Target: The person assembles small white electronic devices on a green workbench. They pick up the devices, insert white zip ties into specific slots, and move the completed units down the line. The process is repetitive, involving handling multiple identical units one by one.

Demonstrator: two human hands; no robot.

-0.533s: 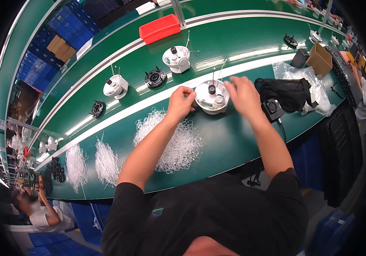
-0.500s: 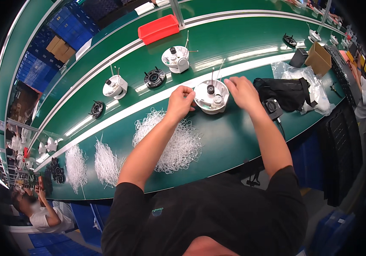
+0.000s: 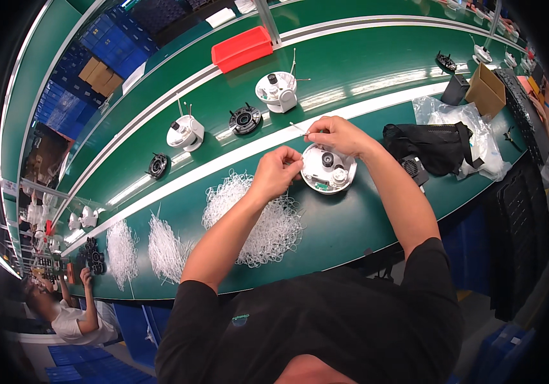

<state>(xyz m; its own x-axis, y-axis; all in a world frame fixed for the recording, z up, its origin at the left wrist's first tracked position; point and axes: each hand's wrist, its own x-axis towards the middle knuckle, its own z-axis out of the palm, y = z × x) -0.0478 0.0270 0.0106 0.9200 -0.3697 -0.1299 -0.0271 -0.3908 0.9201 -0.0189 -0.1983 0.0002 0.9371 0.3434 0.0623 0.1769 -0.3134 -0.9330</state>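
A round white device housing (image 3: pixel 329 182) with a black lens-like cylinder and a small green board sits on the green bench before me. At its upper-left rim, my left hand (image 3: pixel 279 171) is closed with thumb and forefinger pinched; whatever lies between those fingertips is too small to make out. Above the housing's far edge, my right hand (image 3: pixel 338 136) pinches a thin cable (image 3: pixel 297 129), whose free end points to the far left. A large heap of white looped cords (image 3: pixel 261 224) lies beside and under my left forearm.
Two similar white housings (image 3: pixel 275 93) and two black round parts (image 3: pixel 245 120) stand on the green strip beyond the white rail. A red tray (image 3: pixel 242 50) is farther back. To the right lie a black bag (image 3: pixel 428 147) and a cardboard box (image 3: pixel 485 89). Another person (image 3: pixel 76 320) sits far left.
My right hand has moved from the housing's right side to above its far edge and now pinches the cable. The housing has turned, with its lens cylinder in a different position.
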